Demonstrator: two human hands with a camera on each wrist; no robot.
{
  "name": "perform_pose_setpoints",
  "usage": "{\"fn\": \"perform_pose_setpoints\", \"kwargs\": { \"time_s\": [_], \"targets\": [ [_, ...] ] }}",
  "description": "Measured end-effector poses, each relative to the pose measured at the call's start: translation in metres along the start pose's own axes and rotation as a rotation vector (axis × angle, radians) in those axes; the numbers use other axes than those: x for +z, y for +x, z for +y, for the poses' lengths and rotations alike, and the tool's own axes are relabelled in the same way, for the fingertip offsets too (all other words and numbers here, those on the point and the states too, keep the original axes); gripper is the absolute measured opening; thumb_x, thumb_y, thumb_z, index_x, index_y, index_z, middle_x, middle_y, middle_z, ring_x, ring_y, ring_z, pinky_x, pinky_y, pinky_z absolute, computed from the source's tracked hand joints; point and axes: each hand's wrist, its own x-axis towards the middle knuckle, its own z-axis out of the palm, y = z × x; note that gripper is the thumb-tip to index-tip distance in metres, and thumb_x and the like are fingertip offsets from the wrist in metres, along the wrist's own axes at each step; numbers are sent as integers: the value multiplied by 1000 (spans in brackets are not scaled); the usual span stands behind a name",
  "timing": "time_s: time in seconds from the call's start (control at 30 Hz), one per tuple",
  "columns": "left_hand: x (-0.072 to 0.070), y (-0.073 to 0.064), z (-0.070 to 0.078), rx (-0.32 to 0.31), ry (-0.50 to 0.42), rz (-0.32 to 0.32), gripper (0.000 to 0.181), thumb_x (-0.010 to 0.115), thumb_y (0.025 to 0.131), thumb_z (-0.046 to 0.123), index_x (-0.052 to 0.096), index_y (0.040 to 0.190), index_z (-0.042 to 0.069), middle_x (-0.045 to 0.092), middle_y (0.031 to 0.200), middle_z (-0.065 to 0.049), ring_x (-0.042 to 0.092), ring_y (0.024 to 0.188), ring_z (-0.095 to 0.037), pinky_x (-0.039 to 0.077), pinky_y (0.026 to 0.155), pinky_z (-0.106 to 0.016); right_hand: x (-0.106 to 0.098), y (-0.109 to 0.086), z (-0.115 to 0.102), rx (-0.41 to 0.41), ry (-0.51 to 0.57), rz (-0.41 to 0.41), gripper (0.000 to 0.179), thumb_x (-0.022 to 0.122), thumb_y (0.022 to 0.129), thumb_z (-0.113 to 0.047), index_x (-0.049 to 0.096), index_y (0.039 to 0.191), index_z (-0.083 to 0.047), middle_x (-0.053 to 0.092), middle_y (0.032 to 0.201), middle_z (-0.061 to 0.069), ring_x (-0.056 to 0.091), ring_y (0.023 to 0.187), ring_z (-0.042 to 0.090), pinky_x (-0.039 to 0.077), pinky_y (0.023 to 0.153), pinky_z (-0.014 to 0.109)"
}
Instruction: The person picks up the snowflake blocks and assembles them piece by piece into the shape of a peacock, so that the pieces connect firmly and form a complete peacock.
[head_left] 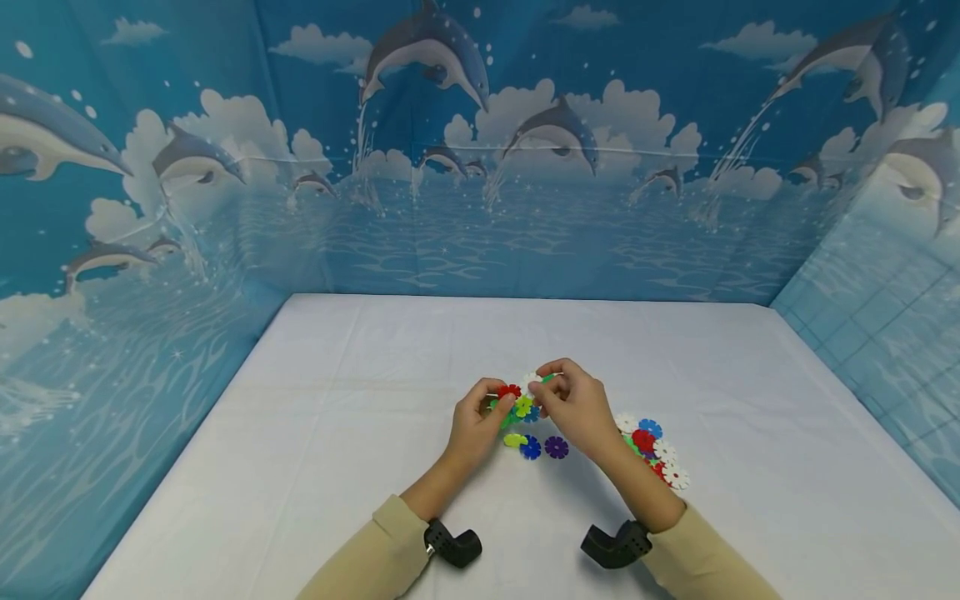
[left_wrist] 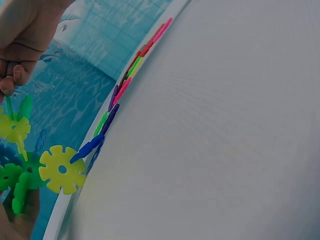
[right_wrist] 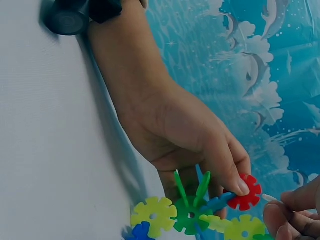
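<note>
My left hand (head_left: 474, 425) grips a cluster of interlocking notched plastic discs (head_left: 522, 407), its thumb beside the red disc (right_wrist: 245, 192). Green, blue and yellow discs are slotted together at angles in the cluster. A yellow disc (left_wrist: 62, 170) and a blue disc (left_wrist: 88, 148) jut from its lower end. Opposite, my right hand (head_left: 581, 408) pinches a white notched disc (head_left: 531, 381). In the right wrist view, this white disc (right_wrist: 270, 198) appears edge-on, right at the red disc's rim. A green disc (head_left: 549, 378) shows by the right fingertips.
A purple notched disc (head_left: 557, 447) lies on the white-covered table (head_left: 375, 350) below the hands. Right of it, partly behind the right forearm, is a loose pile of discs (head_left: 663, 452) in white, red, blue and green. Dolphin-printed curtains (head_left: 480, 225) enclose the table's back and sides.
</note>
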Motion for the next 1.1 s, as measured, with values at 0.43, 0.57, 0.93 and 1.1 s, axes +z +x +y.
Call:
{"fn": "perform_pose_setpoints", "kwargs": {
  "time_s": [0.43,0.57,0.93,1.1],
  "targets": [
    [0,1,-2,108,75,-29,11,56,97,-1,60,102,-10,65,98,-22,66,92,-35,54,84,-43,6,-3,1,-18,-42,34,23,66,95,-14,57,111,-1,67,72,12,63,61,29,51,55,24],
    [0,0,0,124,112,-39,11,56,97,0,61,102,-9,66,98,-20,65,94,-32,53,85,-42,7,-5,0,-58,-59,51,23,66,95,-13,58,111,1,67,71,11,62,57,23,51,53,24],
    [0,-1,3,225,204,11,3,61,91,-7,64,92,-9,67,90,-19,63,85,-32,52,76,-35,14,-8,2,-209,-147,98,14,67,91,-4,62,101,5,65,67,7,55,52,8,47,48,22],
    [2,-2,2,220,208,58,5,64,88,-10,64,91,-7,66,90,-17,64,85,-31,53,77,-35,19,-10,4,-237,-91,96,12,66,91,1,61,99,7,65,67,8,59,51,11,47,46,23]
  ]
}}
